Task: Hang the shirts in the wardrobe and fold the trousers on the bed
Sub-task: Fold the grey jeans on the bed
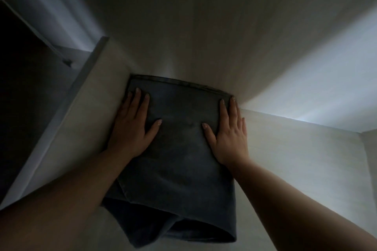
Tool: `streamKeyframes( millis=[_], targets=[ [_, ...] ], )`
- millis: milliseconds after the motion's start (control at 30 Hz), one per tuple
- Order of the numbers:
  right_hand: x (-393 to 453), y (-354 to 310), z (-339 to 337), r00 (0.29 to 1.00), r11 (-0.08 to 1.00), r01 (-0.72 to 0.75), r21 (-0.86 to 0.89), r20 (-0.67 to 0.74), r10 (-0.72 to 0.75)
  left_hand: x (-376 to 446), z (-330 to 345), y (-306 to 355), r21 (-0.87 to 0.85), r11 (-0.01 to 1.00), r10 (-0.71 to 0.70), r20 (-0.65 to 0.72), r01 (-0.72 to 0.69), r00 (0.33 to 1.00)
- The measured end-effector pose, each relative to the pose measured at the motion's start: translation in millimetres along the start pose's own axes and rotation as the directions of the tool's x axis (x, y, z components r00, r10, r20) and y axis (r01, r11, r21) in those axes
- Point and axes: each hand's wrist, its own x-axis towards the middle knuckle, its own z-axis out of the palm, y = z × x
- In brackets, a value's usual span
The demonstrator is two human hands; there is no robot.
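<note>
Folded dark trousers (179, 144) are pressed flat by the left hand (130, 130) and right hand (230, 138), fingers spread, on a pale wardrobe shelf (295, 159); folding appears done, while no shirts are shown.

Folded trousers (179, 149) dark blue-grey denim; shelf (295, 149) pale grey.

Bare shelf (295, 149) right of folded trousers (179, 149); side panel (67, 120) tight left.
</note>
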Motion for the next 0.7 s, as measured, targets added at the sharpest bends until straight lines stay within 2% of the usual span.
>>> streamKeyframes(
  millis=[133,200,300,433,500,700],
  targets=[
    [-2,-16,-15,0.992,0.995,-0.052,-0.079,0.109,0.061,0,-10,4,0.074,0.996,-0.052,0.078,0.047,0.996],
    [-12,-29,-29,0.984,0.996,-0.073,-0.06,0.156,0.081,-7,-20,13,0.053,0.993,-0.109,0.094,0.104,0.99],
    [-69,-46,-33,0.991,0.998,-0.038,0.042,0.127,0.033,-53,-31,31,-0.027,0.979,-0.201,0.057,0.202,0.978],
    [-144,-50,-16,0.996,0.996,0.01,0.085,0.089,-0.018,-122,-25,34,-0.036,0.969,-0.243,-0.002,0.243,0.97],
    [-153,-45,-5,0.998,0.997,0.019,0.081,0.055,-0.023,-132,-16,33,-0.026,0.964,-0.264,-0.002,0.264,0.965],
    [-148,-33,19,0.995,0.988,0.082,0.132,-0.069,-0.073,-133,13,32,-0.022,0.977,-0.213,-0.127,0.212,0.969]
  ],
)
